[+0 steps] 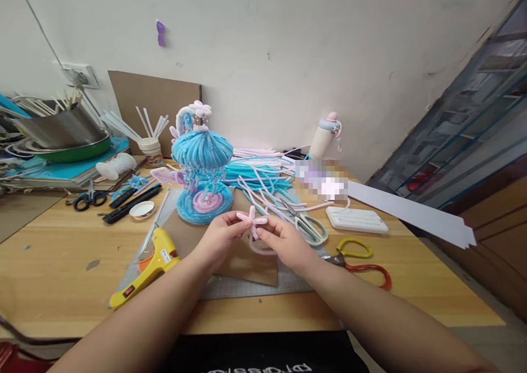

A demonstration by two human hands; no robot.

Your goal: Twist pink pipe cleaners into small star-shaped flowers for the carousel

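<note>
Between my two hands is a small pink star-shaped piece bent from pipe cleaner (252,219), held above a brown board (247,266). My left hand (222,235) pinches it from the left with thumb and forefinger. From the right, my right hand (286,241) pinches its lower part. A pink strand (260,249) loops below the fingers. Behind my left hand stands a fuzzy jellyfish-like model with a blue pleated dome (201,149), curly hanging strands and a round blue and pink base (185,211).
A yellow glue gun (158,257) lies left of the board. Light-handled scissors (310,227), red-and-yellow scissors (356,260) and a white power strip or box (357,220) lie right. Loose pipe cleaners (259,175), a paper cup (150,149) and a bottle (325,137) stand or lie behind.
</note>
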